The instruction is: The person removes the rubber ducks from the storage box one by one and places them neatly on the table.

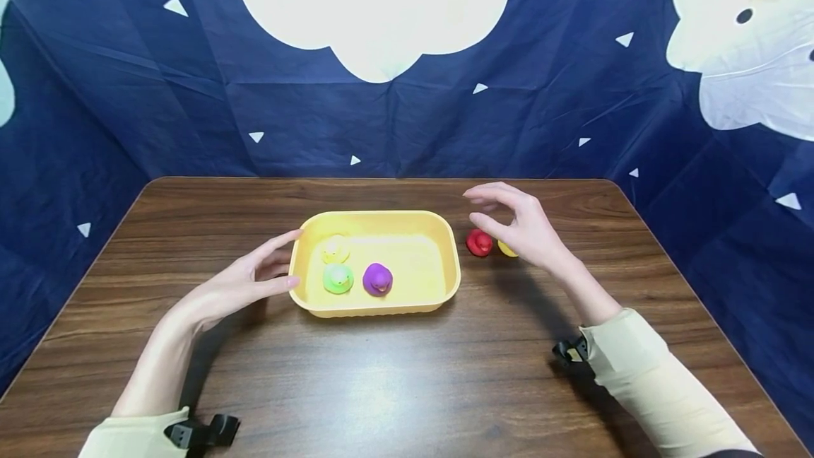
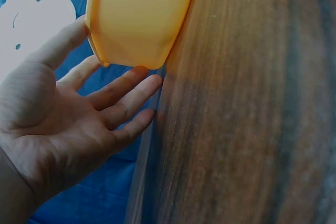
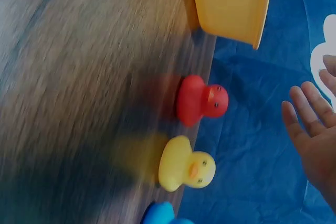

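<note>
A yellow plastic bin (image 1: pixel 407 309) stands mid-table with a yellow duck (image 1: pixel 335 249), a green duck (image 1: pixel 338 278) and a purple duck (image 1: pixel 378 279) inside. My left hand (image 1: pixel 232 288) touches the bin's left end, thumb and fingers spread along it. My right hand (image 1: pixel 521 232) hovers over the table right of the bin, holding nothing, fingers loosely bent. Just beneath it sit a red duck (image 3: pixel 197 100) and another yellow duck (image 3: pixel 181 163), partly covered by the hand in the head view. A blue duck (image 3: pixel 160 213) shows only at the right wrist view's lower edge.
The wooden table (image 1: pixel 381 387) reaches back to a dark blue cloth (image 1: pixel 305 119) with white cloud shapes, which also hangs at both sides. Black straps (image 1: pixel 203 432) with devices sit at both wrists.
</note>
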`<control>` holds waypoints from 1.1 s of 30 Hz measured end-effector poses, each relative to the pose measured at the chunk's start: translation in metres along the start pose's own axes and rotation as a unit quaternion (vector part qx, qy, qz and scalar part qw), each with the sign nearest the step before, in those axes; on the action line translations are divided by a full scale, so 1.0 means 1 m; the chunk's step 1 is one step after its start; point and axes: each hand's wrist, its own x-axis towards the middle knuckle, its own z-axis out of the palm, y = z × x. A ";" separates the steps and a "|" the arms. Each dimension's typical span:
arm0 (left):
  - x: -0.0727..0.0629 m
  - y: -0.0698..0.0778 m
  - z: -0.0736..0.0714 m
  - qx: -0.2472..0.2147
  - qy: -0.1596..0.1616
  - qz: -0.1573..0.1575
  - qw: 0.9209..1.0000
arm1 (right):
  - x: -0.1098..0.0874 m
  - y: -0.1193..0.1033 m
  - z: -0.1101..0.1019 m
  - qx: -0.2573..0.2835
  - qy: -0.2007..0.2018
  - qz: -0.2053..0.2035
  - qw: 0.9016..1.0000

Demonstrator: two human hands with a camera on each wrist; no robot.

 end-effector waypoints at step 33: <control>-0.001 0.002 0.000 0.004 -0.001 -0.002 1.000 | 0.019 -0.037 0.059 0.066 -0.066 -0.049 0.994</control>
